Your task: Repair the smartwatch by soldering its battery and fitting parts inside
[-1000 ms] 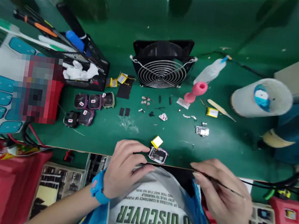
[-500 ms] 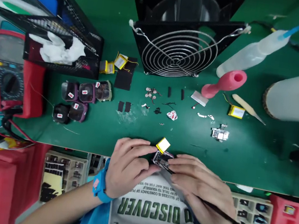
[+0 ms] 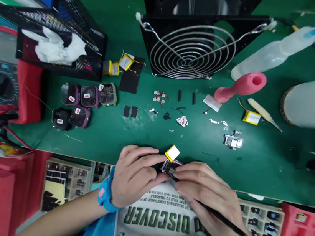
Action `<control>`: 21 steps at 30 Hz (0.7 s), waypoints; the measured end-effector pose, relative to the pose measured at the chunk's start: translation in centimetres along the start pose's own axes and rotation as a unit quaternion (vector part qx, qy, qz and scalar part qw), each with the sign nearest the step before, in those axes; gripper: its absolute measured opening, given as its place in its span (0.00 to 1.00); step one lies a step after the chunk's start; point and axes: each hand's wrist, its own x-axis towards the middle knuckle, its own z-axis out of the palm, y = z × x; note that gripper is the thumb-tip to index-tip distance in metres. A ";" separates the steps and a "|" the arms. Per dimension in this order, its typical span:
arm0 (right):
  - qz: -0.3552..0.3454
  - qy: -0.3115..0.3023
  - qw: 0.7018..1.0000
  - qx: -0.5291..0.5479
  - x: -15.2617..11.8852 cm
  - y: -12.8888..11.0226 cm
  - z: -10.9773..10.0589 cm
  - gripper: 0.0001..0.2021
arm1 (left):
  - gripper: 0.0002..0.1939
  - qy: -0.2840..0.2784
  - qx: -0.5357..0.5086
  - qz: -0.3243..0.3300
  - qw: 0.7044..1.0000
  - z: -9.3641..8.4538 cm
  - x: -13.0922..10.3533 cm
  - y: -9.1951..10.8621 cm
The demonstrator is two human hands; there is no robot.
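At the front edge of the table, my left hand [image 3: 138,175] is closed on the side of a small opened smartwatch case [image 3: 169,167] with electronics showing inside. A yellow-edged battery with a white face [image 3: 172,153] lies against the case's far side, close to my left fingertips. My right hand [image 3: 209,188] grips black tweezers [image 3: 226,222], whose tips point into the case. Its fingertips rest at the case's right side and cover part of it.
A black fan [image 3: 189,56] with a wire guard stands at the back. Several watch cases [image 3: 89,96] lie left, beside a red multimeter [image 3: 5,74]. Small parts and a circuit board [image 3: 233,141] are spread ahead. A pink-handled tool [image 3: 239,87] and a clear bottle [image 3: 273,54] stand right.
The tweezers have turned slightly in my right hand, and their tips have shifted a little left over the case. My left hand stays in place. The camera view has shifted slightly.
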 end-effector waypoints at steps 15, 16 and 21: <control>-0.013 0.081 0.997 0.005 0.0 -0.1 0.8 0.17 | 0.17 0.009 -0.005 0.014 1.000 0.2 -0.4 -0.2; -0.016 0.087 0.996 -0.001 0.1 -0.1 0.9 0.17 | 0.17 0.009 -0.005 0.015 1.000 0.3 -0.5 -0.2; -0.031 0.091 0.995 -0.015 0.5 -0.2 1.0 0.14 | 0.17 0.020 -0.004 0.018 1.000 0.4 -0.6 -0.1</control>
